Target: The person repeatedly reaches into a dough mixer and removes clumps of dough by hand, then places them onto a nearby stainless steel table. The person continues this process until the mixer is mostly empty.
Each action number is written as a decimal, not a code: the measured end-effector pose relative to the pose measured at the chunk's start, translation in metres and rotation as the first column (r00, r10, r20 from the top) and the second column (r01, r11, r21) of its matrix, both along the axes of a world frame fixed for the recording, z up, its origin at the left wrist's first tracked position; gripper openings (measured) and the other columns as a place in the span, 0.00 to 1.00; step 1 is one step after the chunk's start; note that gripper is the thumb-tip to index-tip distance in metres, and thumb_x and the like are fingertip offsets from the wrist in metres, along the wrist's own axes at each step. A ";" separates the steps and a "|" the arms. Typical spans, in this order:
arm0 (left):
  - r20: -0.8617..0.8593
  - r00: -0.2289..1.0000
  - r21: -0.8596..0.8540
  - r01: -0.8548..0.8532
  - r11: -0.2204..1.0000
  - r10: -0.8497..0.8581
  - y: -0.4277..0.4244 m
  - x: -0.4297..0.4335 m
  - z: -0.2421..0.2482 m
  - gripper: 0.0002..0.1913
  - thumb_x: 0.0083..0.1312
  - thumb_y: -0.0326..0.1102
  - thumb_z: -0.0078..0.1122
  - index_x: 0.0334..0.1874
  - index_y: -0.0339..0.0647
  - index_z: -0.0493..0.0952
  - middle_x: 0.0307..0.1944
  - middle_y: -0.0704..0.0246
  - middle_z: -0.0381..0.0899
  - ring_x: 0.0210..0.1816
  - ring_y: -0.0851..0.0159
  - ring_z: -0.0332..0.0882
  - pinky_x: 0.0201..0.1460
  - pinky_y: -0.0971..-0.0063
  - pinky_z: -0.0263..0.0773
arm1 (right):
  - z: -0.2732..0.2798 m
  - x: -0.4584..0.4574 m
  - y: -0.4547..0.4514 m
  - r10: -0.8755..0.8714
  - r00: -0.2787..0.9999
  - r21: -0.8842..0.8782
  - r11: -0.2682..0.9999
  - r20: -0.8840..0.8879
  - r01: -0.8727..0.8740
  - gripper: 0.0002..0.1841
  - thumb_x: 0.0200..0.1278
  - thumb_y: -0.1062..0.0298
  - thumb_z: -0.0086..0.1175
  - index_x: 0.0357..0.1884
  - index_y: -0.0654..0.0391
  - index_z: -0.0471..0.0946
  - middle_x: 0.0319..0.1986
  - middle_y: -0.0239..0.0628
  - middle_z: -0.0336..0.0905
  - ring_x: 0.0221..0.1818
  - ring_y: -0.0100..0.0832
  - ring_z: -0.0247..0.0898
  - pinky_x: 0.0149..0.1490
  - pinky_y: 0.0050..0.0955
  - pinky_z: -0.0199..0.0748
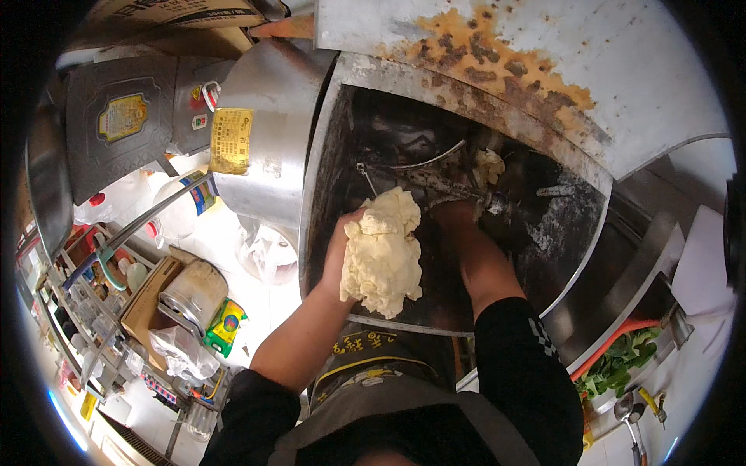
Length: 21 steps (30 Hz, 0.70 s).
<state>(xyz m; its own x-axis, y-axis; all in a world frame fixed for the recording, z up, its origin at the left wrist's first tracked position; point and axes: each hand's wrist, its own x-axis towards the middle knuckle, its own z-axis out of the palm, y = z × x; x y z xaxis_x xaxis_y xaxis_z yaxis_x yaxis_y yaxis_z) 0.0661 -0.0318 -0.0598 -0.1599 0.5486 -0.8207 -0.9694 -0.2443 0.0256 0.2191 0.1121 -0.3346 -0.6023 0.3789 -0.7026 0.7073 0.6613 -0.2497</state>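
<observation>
A large, lumpy mass of pale dough (pixel 384 253) rests on my left hand (pixel 341 247), which is partly hidden beneath and behind it. Below the dough is the dark inside of a metal dough mixer's bowl (pixel 312 233). My right hand (pixel 457 212) reaches down into the bowl beside the mixing bar (pixel 431 175); its fingers are in shadow and hidden, so whether it grips anything is unclear. A smaller piece of dough (pixel 489 168) clings near the bar, beyond my right hand.
The mixer's rusty metal lid (pixel 501 64) stands raised beyond the bowl. A steel housing (pixel 265 134) adjoins it at left. Further left are plastic jugs (pixel 178 204) and a crowded shelf rack (pixel 111 326). Leafy greens (pixel 620 361) lie in a red-rimmed container at lower right.
</observation>
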 end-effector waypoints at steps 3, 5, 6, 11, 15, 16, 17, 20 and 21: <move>-0.013 1.000 -0.007 0.000 1.000 0.000 -0.003 -0.001 -0.002 0.26 0.73 0.56 0.51 0.60 0.40 0.77 0.48 0.62 0.84 0.46 0.57 0.84 0.51 0.63 0.81 | 0.011 -0.003 -0.002 0.052 0.989 -0.024 0.999 0.142 -0.049 0.33 0.74 0.41 0.43 0.70 0.54 0.74 0.66 0.47 0.74 0.70 0.47 0.67 0.72 0.43 0.66; -0.001 1.000 0.000 0.016 1.000 -0.016 -0.005 -0.002 -0.005 0.26 0.73 0.56 0.51 0.60 0.41 0.77 0.47 0.63 0.85 0.46 0.58 0.84 0.50 0.64 0.81 | 0.018 -0.002 0.003 0.111 0.931 -0.173 0.984 0.349 -0.053 0.35 0.74 0.37 0.43 0.65 0.58 0.78 0.61 0.49 0.78 0.65 0.48 0.73 0.68 0.44 0.69; 0.006 1.000 0.012 0.028 1.000 -0.029 -0.006 -0.001 -0.007 0.26 0.73 0.56 0.51 0.60 0.41 0.77 0.47 0.64 0.85 0.46 0.58 0.84 0.50 0.63 0.81 | 0.022 -0.001 0.005 0.194 0.913 -0.161 0.976 0.360 -0.144 0.36 0.74 0.36 0.43 0.63 0.59 0.79 0.59 0.50 0.80 0.62 0.48 0.75 0.67 0.45 0.71; 0.032 0.999 0.119 0.038 0.992 -0.042 -0.007 -0.001 -0.012 0.27 0.74 0.58 0.50 0.62 0.42 0.77 0.49 0.64 0.85 0.48 0.59 0.84 0.52 0.62 0.81 | 0.049 0.035 0.000 0.390 0.906 0.057 0.913 0.161 -0.403 0.41 0.71 0.31 0.47 0.58 0.67 0.80 0.56 0.55 0.80 0.58 0.52 0.77 0.63 0.47 0.74; 0.039 0.998 0.069 0.041 0.997 -0.044 -0.006 0.000 -0.012 0.28 0.75 0.59 0.49 0.64 0.43 0.75 0.51 0.64 0.84 0.50 0.59 0.84 0.54 0.62 0.81 | 0.062 0.059 0.003 0.343 0.939 0.143 0.930 -0.006 -0.339 0.37 0.70 0.36 0.51 0.56 0.67 0.80 0.56 0.56 0.79 0.61 0.55 0.72 0.63 0.47 0.72; 0.054 0.997 0.082 0.044 0.996 -0.049 -0.006 0.000 -0.011 0.28 0.75 0.59 0.49 0.64 0.43 0.75 0.51 0.64 0.84 0.50 0.59 0.84 0.54 0.62 0.81 | 0.065 0.064 0.002 0.392 0.909 0.298 0.892 -0.140 -0.339 0.36 0.70 0.37 0.53 0.56 0.67 0.80 0.56 0.56 0.79 0.61 0.56 0.72 0.63 0.48 0.71; 0.058 0.997 0.098 0.050 0.994 -0.056 -0.006 0.000 -0.011 0.28 0.75 0.59 0.49 0.64 0.43 0.75 0.51 0.64 0.84 0.50 0.59 0.84 0.54 0.62 0.81 | 0.066 0.066 0.001 0.430 0.881 0.419 0.850 -0.199 -0.320 0.35 0.69 0.39 0.54 0.56 0.67 0.80 0.55 0.56 0.79 0.60 0.57 0.72 0.63 0.49 0.71; 0.045 0.997 0.094 0.061 0.994 -0.065 -0.006 -0.001 -0.012 0.29 0.74 0.59 0.49 0.64 0.43 0.76 0.51 0.64 0.84 0.50 0.59 0.84 0.54 0.62 0.81 | 0.062 0.064 -0.003 0.279 0.934 0.421 0.892 -0.223 -0.166 0.34 0.65 0.41 0.58 0.55 0.68 0.79 0.53 0.56 0.79 0.55 0.56 0.74 0.61 0.52 0.71; 0.053 0.997 0.107 0.052 0.993 -0.058 -0.005 -0.001 -0.012 0.29 0.74 0.59 0.49 0.64 0.43 0.76 0.51 0.64 0.85 0.50 0.59 0.84 0.54 0.62 0.81 | 0.058 0.060 -0.007 0.164 0.972 0.376 0.922 -0.166 -0.091 0.35 0.67 0.40 0.57 0.56 0.67 0.79 0.52 0.55 0.80 0.55 0.55 0.75 0.61 0.53 0.71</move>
